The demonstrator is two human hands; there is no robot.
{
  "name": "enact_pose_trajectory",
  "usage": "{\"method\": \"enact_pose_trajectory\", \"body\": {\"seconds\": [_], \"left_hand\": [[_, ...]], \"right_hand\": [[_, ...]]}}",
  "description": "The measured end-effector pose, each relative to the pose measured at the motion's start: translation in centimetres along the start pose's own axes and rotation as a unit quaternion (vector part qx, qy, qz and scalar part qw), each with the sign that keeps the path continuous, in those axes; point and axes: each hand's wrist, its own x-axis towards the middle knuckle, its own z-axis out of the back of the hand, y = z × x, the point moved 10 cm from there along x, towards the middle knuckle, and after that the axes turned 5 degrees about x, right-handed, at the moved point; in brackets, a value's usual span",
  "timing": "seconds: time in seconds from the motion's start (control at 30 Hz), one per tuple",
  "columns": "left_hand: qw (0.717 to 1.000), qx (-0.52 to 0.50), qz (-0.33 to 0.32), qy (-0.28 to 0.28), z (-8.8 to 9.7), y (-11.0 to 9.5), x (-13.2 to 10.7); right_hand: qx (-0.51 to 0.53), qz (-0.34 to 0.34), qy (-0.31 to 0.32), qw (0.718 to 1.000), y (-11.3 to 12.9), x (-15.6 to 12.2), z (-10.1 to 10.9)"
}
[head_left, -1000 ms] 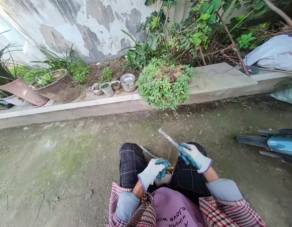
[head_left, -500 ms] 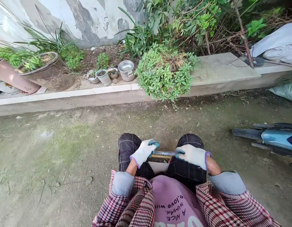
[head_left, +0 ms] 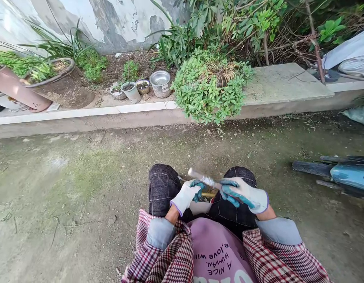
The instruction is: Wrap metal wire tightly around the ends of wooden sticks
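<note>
I squat on bare ground, both hands in white gloves with blue-green palms, held between my knees. My right hand (head_left: pixel 243 193) is closed around a thin flat metal blade (head_left: pixel 200 178) that points up and to the left, blurred by motion. My left hand (head_left: pixel 187 195) is curled closed over a yellowish stick (head_left: pixel 208 194) just above a small white pot (head_left: pixel 201 206) tucked between my legs. The blade's tip hangs just above my left fingers.
A concrete kerb (head_left: pixel 81 118) crosses ahead, carrying a leafy bush (head_left: pixel 209 92), a metal bowl (head_left: pixel 160 83), small pots (head_left: pixel 131 92) and a tilted large planter (head_left: pixel 59 84). A blue scooter part (head_left: pixel 341 175) lies at the right. Mossy dirt ground spreads at the left.
The blade went from raised, to lying flat across between both hands, to tilted up-left again. My left hand stays over the stick. My view dipped down, then turned slightly left.
</note>
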Motion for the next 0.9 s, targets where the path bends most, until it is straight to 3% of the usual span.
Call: {"method": "enact_pose_trajectory", "body": {"seconds": [0.1, 0.17, 0.3, 0.4, 0.47, 0.53, 0.6, 0.7, 0.8, 0.9], "left_hand": [[1.000, 0.003, -0.014, -0.011, 1.5, -0.9, 0.3], [0.999, 0.022, -0.019, -0.015, 2.3, -1.8, 0.1], [0.989, 0.115, -0.078, -0.053, 3.6, -4.4, -1.2], [0.963, 0.222, -0.125, -0.087, 3.9, -6.2, -2.4], [0.947, 0.277, -0.137, -0.090, 3.4, -6.6, -2.9], [0.949, 0.278, -0.129, -0.080, 2.8, -6.3, -3.1], [0.964, 0.232, -0.117, -0.058, 1.8, -5.5, -3.1], [0.990, 0.123, -0.070, -0.024, 0.3, -3.5, -2.8], [0.999, 0.021, -0.028, 0.008, -0.8, -1.7, -2.3], [0.999, 0.005, -0.029, 0.023, -0.8, -1.3, -1.7]], "right_hand": [[-0.087, -0.044, 0.096, 0.991, -0.5, -1.1, -1.5], [-0.163, -0.052, 0.101, 0.980, -0.8, -1.0, -1.5], [-0.266, -0.038, 0.055, 0.962, -1.2, 0.2, -0.9], [-0.329, -0.046, 0.039, 0.942, -2.2, 1.1, -0.5], [-0.369, -0.049, 0.017, 0.928, -2.6, 1.7, 0.2], [-0.387, -0.044, -0.044, 0.920, -2.5, 2.1, 1.7], [-0.367, -0.028, -0.131, 0.921, -1.9, 2.1, 3.4], [-0.211, -0.012, -0.208, 0.955, -1.7, 1.4, 4.8], [-0.040, 0.006, -0.187, 0.982, -1.4, 0.7, 4.0], [0.015, 0.021, -0.096, 0.995, -0.2, 0.1, 1.9]]}}
